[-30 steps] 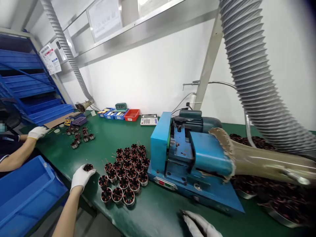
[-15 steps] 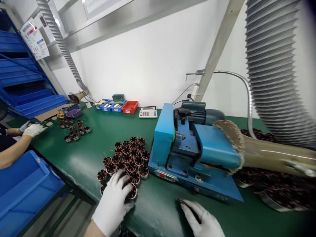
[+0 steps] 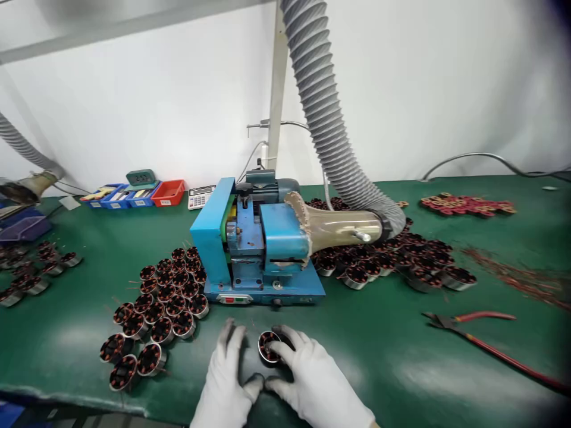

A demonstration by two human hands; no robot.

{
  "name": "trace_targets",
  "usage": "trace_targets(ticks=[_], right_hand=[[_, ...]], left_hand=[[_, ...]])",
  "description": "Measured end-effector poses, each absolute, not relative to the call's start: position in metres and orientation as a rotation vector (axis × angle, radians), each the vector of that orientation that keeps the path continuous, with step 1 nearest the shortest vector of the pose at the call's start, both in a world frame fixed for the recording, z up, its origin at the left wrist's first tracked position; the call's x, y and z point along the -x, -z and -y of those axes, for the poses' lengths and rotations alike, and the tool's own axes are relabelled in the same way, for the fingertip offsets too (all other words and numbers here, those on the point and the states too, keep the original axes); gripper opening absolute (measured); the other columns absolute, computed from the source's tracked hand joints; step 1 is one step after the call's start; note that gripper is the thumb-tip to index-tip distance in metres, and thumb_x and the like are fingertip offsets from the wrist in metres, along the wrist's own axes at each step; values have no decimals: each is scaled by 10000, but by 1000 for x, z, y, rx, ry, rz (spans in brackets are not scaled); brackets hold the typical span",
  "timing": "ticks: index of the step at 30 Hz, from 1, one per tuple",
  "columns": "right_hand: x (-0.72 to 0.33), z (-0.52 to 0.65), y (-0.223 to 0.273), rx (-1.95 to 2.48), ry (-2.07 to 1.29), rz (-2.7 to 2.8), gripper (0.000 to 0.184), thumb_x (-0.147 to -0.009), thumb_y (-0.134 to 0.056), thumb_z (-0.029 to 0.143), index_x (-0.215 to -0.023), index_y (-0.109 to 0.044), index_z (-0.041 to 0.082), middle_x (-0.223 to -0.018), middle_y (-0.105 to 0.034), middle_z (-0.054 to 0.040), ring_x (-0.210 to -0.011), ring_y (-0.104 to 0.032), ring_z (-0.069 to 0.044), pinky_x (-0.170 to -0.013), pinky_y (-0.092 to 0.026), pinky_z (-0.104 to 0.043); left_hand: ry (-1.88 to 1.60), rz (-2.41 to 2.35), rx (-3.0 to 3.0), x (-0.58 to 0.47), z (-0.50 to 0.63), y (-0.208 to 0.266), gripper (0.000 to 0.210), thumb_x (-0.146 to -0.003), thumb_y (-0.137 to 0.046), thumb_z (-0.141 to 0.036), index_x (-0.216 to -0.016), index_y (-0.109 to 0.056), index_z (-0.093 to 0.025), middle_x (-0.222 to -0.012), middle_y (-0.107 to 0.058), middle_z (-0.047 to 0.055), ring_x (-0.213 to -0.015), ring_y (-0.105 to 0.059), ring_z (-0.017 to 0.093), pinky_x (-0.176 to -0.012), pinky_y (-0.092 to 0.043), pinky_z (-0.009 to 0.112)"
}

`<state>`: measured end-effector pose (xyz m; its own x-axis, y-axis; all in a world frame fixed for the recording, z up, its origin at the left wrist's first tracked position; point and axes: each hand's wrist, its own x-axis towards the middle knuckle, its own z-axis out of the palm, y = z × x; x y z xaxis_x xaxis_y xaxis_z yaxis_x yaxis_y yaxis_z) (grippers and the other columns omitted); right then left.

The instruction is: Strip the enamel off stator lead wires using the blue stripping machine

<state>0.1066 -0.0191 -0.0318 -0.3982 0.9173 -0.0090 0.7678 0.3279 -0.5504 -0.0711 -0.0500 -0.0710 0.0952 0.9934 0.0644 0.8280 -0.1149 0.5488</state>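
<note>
A single motor stator (image 3: 267, 347), a metal ring with dark slots and copper windings, sits on the green table in front of the blue machine (image 3: 285, 229). My right hand (image 3: 312, 371), in a white glove with darkened fingertips, has its fingers over the stator's right side and the thumb near its lower edge. Just left of that stator is my gloved left hand (image 3: 229, 377), fingers stretched and thumb apart, with nothing in it. Beyond it, a group of similar stators (image 3: 161, 330) stands left of the machine.
More stators (image 3: 419, 279) crowd behind and right of the machine, under a grey hose (image 3: 330, 107). Red-handled cutters (image 3: 464, 333) lie at right near copper wire scraps (image 3: 517, 276) and pinkish-red rings (image 3: 466, 205). Small bins (image 3: 168, 193) and a calculator (image 3: 200, 198) stand behind.
The view has swung right. My left hand has come away from the stator group to beside my right hand. A lone stator now stands between them, under my right fingers.
</note>
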Motion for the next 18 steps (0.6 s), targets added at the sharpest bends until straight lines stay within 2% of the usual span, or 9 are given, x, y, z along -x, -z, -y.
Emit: trace_targets(ticks=[3,5,7,10,13,15,18], right_hand=[[-106,16,30,1634,-491,2491,233,-756,-588,221,-979,-654,240,-898,-659,-112,-753,-617,-276,-631,-448,-350],[-106,13,25,1533,-609,2486,180,-777,-574,220,-929,-665,246,-797,-663,-67,-676,-615,-234,-583,-424,-298],[-108,11,15,1302,-871,2344,131,-756,-605,233,-860,-681,257,-776,-663,-29,-685,-611,-198,-604,-422,-267],[-117,9,-3,1060,-1373,1770,220,-680,-657,220,-897,-672,252,-805,-672,-6,-734,-611,-176,-676,-445,-263],[-124,9,-17,922,-1710,1099,394,-599,-720,298,-976,-643,219,-759,-669,-11,-667,-605,-172,-633,-465,-280],[-125,10,-22,865,-1733,925,338,-562,-753,351,-848,-679,186,-712,-659,-18,-646,-585,-169,-615,-454,-276],[-122,10,-24,879,-1576,887,245,-553,-768,360,-545,-636,153,-559,-563,18,-555,-491,-118,-546,-398,-228]], left_hand=[[-669,-1830,-1854,78,41,76,678,-661,-584,-184,-1292,-342,-122,-1375,-346,222,-1286,-321,346,-1023,-293,542],[-719,-1682,-1744,78,36,70,719,-606,-628,-201,-1273,-372,-121,-1362,-377,215,-1278,-335,350,-1041,-263,536],[-783,-1423,-1530,73,33,59,707,-576,-665,-230,-1235,-421,-151,-1297,-477,176,-1220,-426,328,-1021,-324,487],[-883,-1116,-1108,54,29,40,617,-527,-732,-315,-1093,-504,-219,-1025,-657,92,-961,-620,280,-815,-501,395],[-950,-1103,-698,33,26,22,481,-575,-682,-488,-967,-519,-262,-820,-671,34,-672,-652,211,-534,-510,309],[-982,-1123,-549,21,26,12,395,-668,-572,-564,-930,-517,-273,-839,-653,25,-645,-635,179,-473,-471,268],[-1087,-1191,-784,8,27,0,322,-769,-447,-552,-887,-511,-259,-900,-615,32,-695,-611,158,-459,-436,233]])
